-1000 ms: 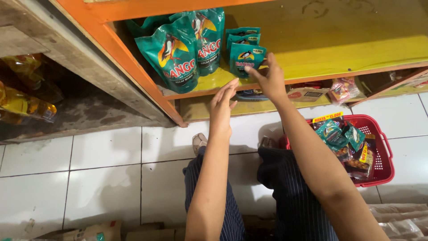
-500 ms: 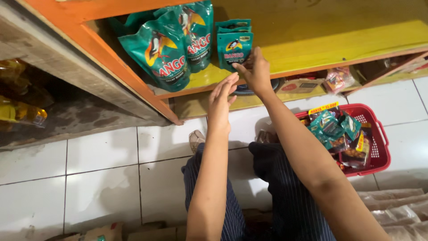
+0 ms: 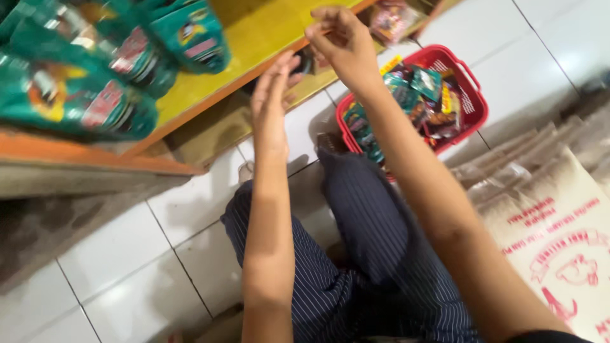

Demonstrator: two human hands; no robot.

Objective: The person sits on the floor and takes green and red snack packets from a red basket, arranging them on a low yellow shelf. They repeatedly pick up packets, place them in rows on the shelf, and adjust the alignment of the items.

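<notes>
left hand [image 3: 272, 95]: flat, fingers together, empty, centre-top by yellow shelf [image 3: 254, 38] edge | right hand [image 3: 340, 41]: fingers curled, holds nothing visible, top centre | green pouches [image 3: 95, 70]: upper left on shelf, leaning | red basket [image 3: 473, 105]: upper right, full of packets | risk: pouches look loosely stacked, a knock could topple them.

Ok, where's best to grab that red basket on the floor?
Take the red basket by its far rim, coming straight down from above. It sits flat on the tiles, packed with packets, and the right arm crosses its near edge, so only the far side is clear.
</notes>
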